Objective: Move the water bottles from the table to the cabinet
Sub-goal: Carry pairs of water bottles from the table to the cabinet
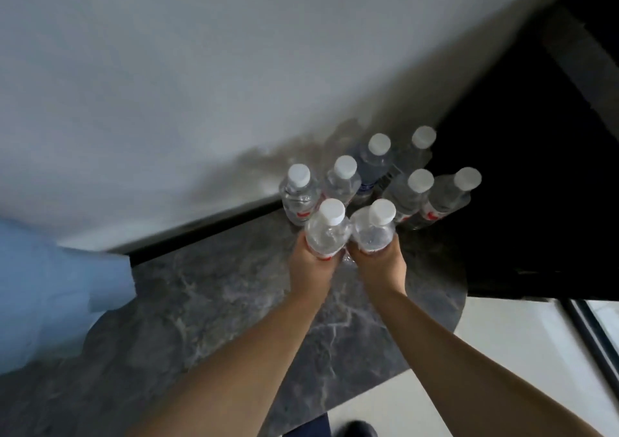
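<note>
While both hands grip bottles at frame centre, keep them upright and lift clear of the cluster. Left hand [310, 265]: fingers wrapped round one bottle [326, 232]. Right hand [380, 264]: same, second bottle [375, 232]. Six remain on counter [201, 302], upper right.

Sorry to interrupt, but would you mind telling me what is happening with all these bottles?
A person is holding two water bottles, one in each hand. The left hand grips one white-capped bottle and the right hand grips another, side by side over the dark marble table. Six more capped bottles stand upright in a cluster just beyond them, near the table's far edge by the wall. No cabinet can be made out in this view.
</note>
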Demonstrator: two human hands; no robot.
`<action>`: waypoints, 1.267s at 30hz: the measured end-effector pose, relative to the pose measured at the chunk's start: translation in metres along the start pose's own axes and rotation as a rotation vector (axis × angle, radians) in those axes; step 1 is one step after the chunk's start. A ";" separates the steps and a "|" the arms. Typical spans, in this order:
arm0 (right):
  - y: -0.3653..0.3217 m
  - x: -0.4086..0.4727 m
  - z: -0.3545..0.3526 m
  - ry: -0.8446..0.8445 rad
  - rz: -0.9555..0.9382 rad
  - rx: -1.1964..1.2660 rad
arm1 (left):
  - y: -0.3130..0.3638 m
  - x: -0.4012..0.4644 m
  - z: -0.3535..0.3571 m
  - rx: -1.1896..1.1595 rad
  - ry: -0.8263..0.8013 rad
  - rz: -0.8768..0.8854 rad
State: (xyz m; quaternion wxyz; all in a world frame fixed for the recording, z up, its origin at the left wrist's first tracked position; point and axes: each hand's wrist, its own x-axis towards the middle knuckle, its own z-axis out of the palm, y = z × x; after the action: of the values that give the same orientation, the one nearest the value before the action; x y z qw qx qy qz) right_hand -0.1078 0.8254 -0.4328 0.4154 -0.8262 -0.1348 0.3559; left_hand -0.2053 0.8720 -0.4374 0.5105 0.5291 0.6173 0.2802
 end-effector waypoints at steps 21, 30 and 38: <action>0.003 0.010 -0.025 -0.096 0.029 -0.223 | -0.011 0.007 -0.001 0.016 -0.161 -0.004; -0.041 -0.029 -0.090 -0.207 -0.145 -0.415 | 0.043 -0.046 -0.031 0.252 -0.196 0.003; -0.104 -0.116 -0.157 -0.501 -0.456 -0.805 | 0.123 -0.143 -0.088 0.439 -0.145 -0.011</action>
State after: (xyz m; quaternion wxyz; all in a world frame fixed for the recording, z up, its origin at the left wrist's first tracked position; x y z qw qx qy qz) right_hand -0.0729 0.7374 -0.2331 0.0870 -0.7597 -0.5323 0.3632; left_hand -0.2538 0.7894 -0.2522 0.4275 0.6430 0.6279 0.0976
